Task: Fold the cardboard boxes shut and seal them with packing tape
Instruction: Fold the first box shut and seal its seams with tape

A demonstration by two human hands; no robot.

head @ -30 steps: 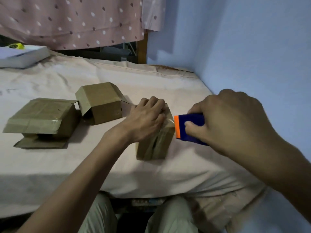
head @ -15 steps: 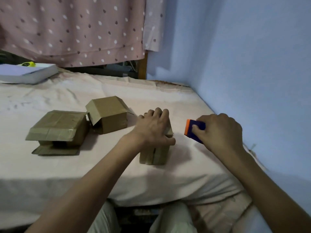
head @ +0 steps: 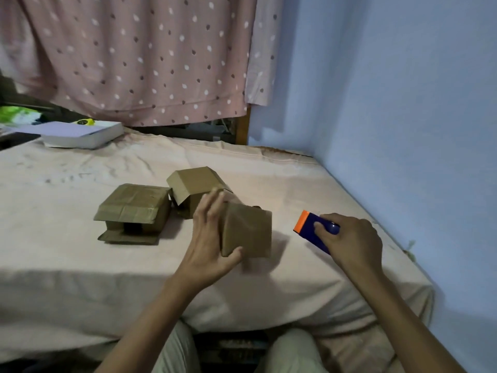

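Note:
A small brown cardboard box (head: 248,232) stands tipped on the cloth near the front, one flat face turned toward me. My left hand (head: 208,238) holds it from the left, thumb under its lower corner and fingers straight up along its side. To the right, my right hand (head: 349,238) grips a blue tape dispenser with an orange end (head: 312,228), held apart from the box. Two more boxes lie behind on the left: a wide one with loose flaps (head: 134,211) and a smaller open one (head: 195,191).
A beige cloth covers the table (head: 80,265), whose front edge runs just before my knees. A blue wall (head: 403,130) closes the right side. A white book (head: 83,134) lies at the back left under a dotted pink curtain (head: 134,63).
My left hand moved from the top of the box to its left side and the box turned a flat face toward me. The right hand drew the dispenser away to the right.

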